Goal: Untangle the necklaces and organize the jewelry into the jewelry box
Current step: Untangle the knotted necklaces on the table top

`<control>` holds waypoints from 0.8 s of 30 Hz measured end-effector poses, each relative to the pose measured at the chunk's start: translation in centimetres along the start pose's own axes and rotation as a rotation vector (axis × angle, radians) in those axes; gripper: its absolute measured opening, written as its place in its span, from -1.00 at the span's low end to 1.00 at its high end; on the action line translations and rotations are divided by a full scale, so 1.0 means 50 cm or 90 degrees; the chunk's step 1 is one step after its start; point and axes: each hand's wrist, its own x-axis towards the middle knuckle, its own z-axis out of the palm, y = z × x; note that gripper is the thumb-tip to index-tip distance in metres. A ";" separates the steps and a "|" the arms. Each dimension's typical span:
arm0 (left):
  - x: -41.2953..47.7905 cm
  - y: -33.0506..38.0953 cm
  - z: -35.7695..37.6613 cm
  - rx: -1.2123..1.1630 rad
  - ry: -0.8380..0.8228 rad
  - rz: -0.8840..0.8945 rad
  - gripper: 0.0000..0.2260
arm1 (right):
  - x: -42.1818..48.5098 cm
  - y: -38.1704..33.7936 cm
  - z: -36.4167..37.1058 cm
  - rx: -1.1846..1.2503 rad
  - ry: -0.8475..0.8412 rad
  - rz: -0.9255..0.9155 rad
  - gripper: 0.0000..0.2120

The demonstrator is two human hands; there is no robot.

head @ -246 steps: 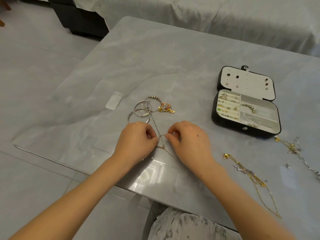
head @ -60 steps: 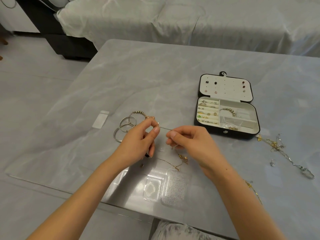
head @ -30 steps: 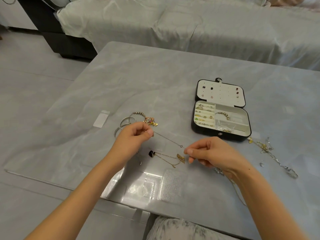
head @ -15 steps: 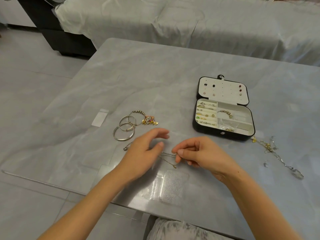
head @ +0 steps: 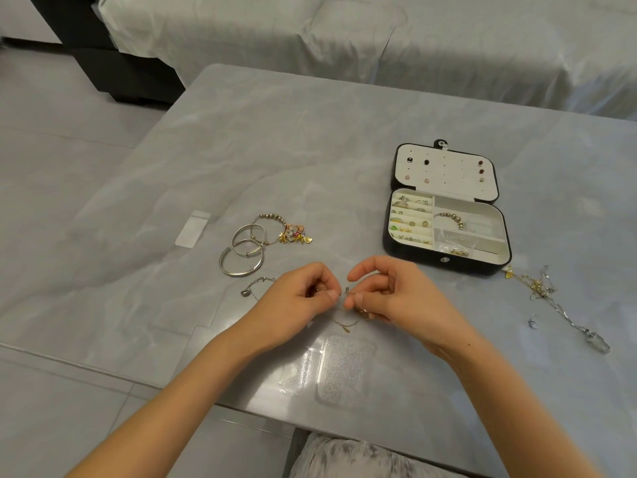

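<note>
My left hand [head: 296,303] and my right hand [head: 396,294] meet fingertip to fingertip above the grey table [head: 310,150], both pinching a thin gold necklace [head: 346,324] whose small pendant dangles between them. Left of my left hand a silver chain with a drop pendant [head: 253,288] lies on the table. The black jewelry box [head: 444,263] stands open at the right, with rings, earrings and a beaded bracelet in its compartments. A tangle of gold and silver necklaces [head: 541,288] lies right of the box.
Two silver bangles [head: 241,257] and a beaded charm bracelet [head: 289,232] lie left of centre. A small clear bag [head: 192,228] sits further left. Clear plastic bags [head: 344,367] lie near the table's front edge. A covered sofa [head: 379,36] stands behind the table.
My hands have closed in on each other, and my left fingers now pinch the gold chain they only hovered over half a second ago. A second ago the chain was stretched wide between them.
</note>
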 end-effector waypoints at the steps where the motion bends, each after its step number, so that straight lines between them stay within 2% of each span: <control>1: 0.001 0.001 -0.001 0.023 0.003 0.003 -0.93 | 0.002 0.002 0.000 -0.006 0.012 -0.004 -0.81; 6: 0.008 0.002 0.003 0.069 0.010 0.011 -0.90 | 0.005 0.008 0.002 -0.054 0.054 -0.033 -0.84; 13: 0.011 0.004 0.009 0.069 0.024 0.004 -0.90 | 0.006 0.012 0.005 -0.252 0.113 -0.090 -0.80; 18: 0.011 0.005 0.011 0.069 0.030 0.004 -0.87 | 0.006 0.015 0.010 -0.329 0.137 -0.114 -0.83; 24: 0.010 0.008 0.012 0.150 0.045 0.041 -0.88 | 0.007 0.014 0.018 -0.278 0.171 -0.076 -0.91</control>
